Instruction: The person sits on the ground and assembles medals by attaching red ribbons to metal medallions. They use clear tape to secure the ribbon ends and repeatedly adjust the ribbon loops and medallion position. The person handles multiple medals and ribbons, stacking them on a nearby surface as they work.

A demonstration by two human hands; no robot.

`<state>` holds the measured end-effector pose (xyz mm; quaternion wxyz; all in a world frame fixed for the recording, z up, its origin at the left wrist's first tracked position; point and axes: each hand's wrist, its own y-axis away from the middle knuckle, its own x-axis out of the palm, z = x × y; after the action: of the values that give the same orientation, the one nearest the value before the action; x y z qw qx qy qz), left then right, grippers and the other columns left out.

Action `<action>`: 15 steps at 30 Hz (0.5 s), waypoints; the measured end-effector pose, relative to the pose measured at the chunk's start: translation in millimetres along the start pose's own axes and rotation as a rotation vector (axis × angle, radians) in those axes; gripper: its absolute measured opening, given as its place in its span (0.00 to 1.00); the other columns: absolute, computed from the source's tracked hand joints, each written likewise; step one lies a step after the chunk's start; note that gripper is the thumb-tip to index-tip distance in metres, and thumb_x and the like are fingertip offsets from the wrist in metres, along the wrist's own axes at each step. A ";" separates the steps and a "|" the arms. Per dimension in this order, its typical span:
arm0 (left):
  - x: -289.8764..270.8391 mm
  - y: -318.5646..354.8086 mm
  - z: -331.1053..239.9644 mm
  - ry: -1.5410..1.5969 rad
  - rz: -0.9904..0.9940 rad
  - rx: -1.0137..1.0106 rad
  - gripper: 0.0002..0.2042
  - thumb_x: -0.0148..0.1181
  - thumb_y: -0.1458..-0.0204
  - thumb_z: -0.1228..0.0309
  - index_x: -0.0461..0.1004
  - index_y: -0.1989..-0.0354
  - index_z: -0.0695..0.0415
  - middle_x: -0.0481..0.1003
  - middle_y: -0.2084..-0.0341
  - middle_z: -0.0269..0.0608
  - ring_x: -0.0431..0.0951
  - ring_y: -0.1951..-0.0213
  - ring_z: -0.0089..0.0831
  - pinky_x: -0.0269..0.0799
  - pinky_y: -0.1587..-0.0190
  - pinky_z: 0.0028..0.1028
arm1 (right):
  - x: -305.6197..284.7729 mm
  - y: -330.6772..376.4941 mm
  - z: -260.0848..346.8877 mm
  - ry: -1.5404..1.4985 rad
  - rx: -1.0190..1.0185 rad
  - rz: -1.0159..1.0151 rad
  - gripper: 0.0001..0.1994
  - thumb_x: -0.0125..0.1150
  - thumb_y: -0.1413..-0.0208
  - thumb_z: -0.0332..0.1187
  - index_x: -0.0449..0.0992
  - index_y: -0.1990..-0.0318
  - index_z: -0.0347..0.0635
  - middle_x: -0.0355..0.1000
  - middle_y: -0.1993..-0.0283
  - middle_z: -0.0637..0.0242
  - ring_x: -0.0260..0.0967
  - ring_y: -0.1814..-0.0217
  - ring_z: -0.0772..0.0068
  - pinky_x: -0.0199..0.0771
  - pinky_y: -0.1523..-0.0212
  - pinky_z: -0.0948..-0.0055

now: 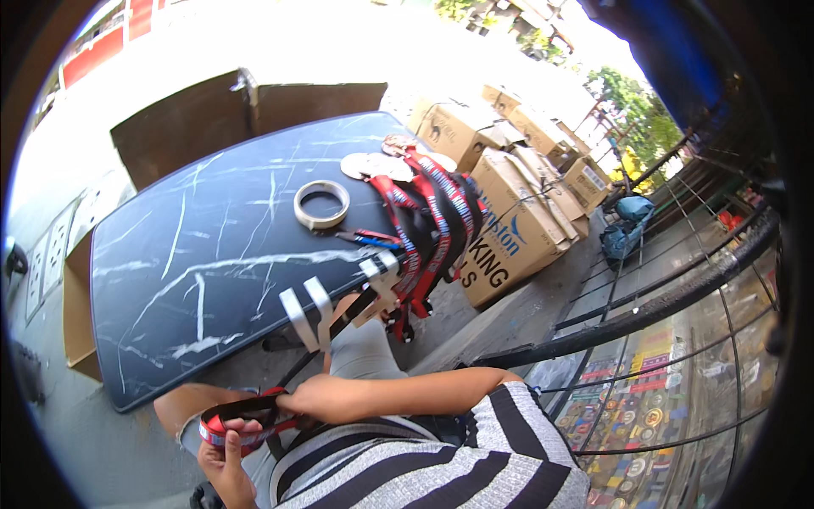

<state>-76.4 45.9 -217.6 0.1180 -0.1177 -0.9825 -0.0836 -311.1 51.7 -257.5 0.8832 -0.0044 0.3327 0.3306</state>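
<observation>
My left hand [227, 462] holds a rolled coil of red and black ribbon [227, 422] low in the head view, close to my lap. My right hand [315, 397] pinches the same ribbon beside the coil. From there a black strap [339, 327] runs up to the edge of the dark marble-patterned table [170, 254]. A heap of red and black ribbons [428, 225] lies on the table's right end and hangs over its edge. Pale strips of tape [307, 312] stick to the table's near edge.
A roll of tape [321, 204] and scissors with red and blue handles [366, 237] lie on the table. Round pale discs [373, 165] sit at its far end. Cardboard boxes [517, 220] stand to the right. A metal railing [661, 305] curves past on the right.
</observation>
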 end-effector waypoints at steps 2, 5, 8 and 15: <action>-8.7 -2.0 -5.5 0.002 -0.033 0.108 0.12 0.56 0.38 0.67 0.74 0.57 0.66 0.80 0.68 0.49 0.82 0.63 0.35 0.77 0.53 0.35 | 22.5 -1.2 -31.3 0.144 -0.005 -0.049 0.17 0.56 0.52 0.24 0.69 0.52 0.38 0.74 0.65 0.48 0.73 0.57 0.42 0.70 0.59 0.50; -22.0 0.3 -13.8 0.015 -0.064 0.081 0.12 0.52 0.36 0.69 0.74 0.56 0.68 0.80 0.67 0.49 0.82 0.59 0.38 0.76 0.52 0.34 | 43.5 -17.2 -73.0 0.208 0.122 0.104 0.10 0.58 0.48 0.32 0.81 0.58 0.53 0.74 0.68 0.55 0.75 0.60 0.50 0.72 0.62 0.55; -22.0 1.9 -14.1 0.077 0.041 0.071 0.12 0.49 0.35 0.72 0.73 0.54 0.69 0.79 0.59 0.51 0.81 0.55 0.38 0.76 0.49 0.34 | 51.7 -25.4 -93.3 0.191 0.055 -0.007 0.10 0.56 0.49 0.28 0.82 0.62 0.47 0.70 0.65 0.56 0.72 0.61 0.50 0.70 0.61 0.57; -22.2 6.8 -20.9 0.181 0.012 0.059 0.10 0.55 0.39 0.76 0.72 0.53 0.68 0.78 0.58 0.49 0.81 0.53 0.37 0.77 0.49 0.32 | 34.4 -42.1 -82.6 0.172 0.203 0.321 0.09 0.59 0.47 0.31 0.82 0.61 0.42 0.76 0.58 0.51 0.74 0.54 0.51 0.71 0.54 0.61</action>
<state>-49.3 43.7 -202.3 0.2102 -0.1119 -0.9691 -0.0644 -315.4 20.0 -351.0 0.7834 0.1097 0.4349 0.4302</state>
